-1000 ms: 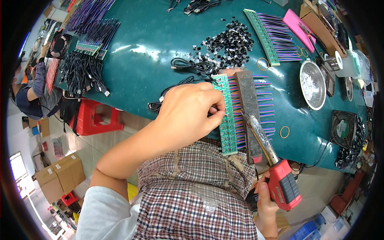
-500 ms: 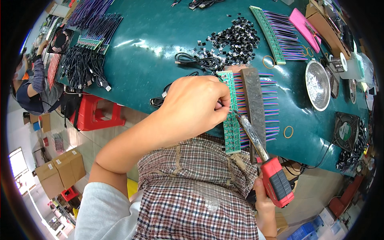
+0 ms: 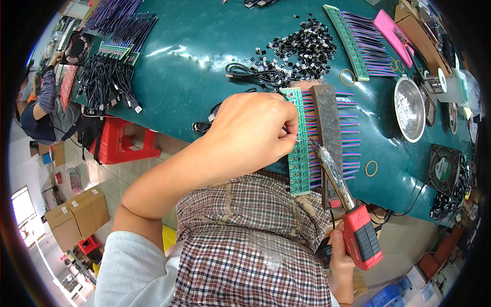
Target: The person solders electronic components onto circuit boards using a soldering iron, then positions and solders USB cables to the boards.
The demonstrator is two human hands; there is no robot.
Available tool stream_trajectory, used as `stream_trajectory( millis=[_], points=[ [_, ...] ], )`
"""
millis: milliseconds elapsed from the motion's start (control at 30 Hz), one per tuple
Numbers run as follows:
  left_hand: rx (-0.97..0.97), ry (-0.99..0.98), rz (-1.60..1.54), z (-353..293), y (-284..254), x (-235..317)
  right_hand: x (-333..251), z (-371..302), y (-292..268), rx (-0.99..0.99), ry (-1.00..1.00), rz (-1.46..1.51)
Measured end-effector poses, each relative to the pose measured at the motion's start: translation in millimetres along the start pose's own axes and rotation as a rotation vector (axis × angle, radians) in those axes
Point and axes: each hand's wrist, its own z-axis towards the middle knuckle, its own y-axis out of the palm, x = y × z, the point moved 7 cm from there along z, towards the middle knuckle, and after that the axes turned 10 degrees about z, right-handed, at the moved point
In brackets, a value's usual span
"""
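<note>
My left hand (image 3: 253, 128) is closed in a pinch over the left edge of a green circuit board strip (image 3: 299, 174). A bit of something dark shows between its fingers, too hidden to name. My right hand (image 3: 340, 258) grips a soldering iron (image 3: 361, 238) with a red and black handle. The iron's tip points up toward the board, just right of my left fingertips, over the wires. Thin coloured wires (image 3: 350, 125) run out from the board's right side. Across them lies a dark grey bar (image 3: 327, 117). Black cables (image 3: 203, 126) lie partly behind my left hand.
Beyond the board is a pile of small black parts (image 3: 312, 46). Another wired board strip (image 3: 348, 43), a pink sheet (image 3: 393, 36), a metal bowl (image 3: 409, 110) and a fan (image 3: 444, 169) stand to the right. Cable bundles (image 3: 110, 84) and a red stool (image 3: 125, 143) are left.
The soldering iron has drawn slightly right and its tip has come away from my left fingertips. My left hand keeps its pinch at the board. The whole view has shifted a little.
</note>
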Motion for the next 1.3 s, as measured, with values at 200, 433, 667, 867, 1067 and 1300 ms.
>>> stream_trajectory(
  millis=[200, 433, 667, 867, 1067, 1300],
  points=[
    [0.005, 0.003, -0.004, -1, 0, 2, 1, -9, -1, 0.041, 0.054, 0.001],
    [0.035, 0.021, -0.031, -5, 3, 5, 3, -16, -1, 0.032, 0.055, -0.007],
    [0.049, 0.018, 0.023, -8, 5, 6, 5, -10, 4, -0.013, 0.091, 0.039],
    [0.051, 0.019, 0.015, -8, 6, 7, 5, -9, 6, -0.019, 0.119, 0.026],
    [0.048, 0.018, 0.015, -8, 7, 6, 2, -10, -2, 0.013, 0.037, -0.002],
    [0.046, 0.016, 0.017, -7, 7, 7, 0, -8, 0, -0.005, 0.063, 0.008]
  ],
)
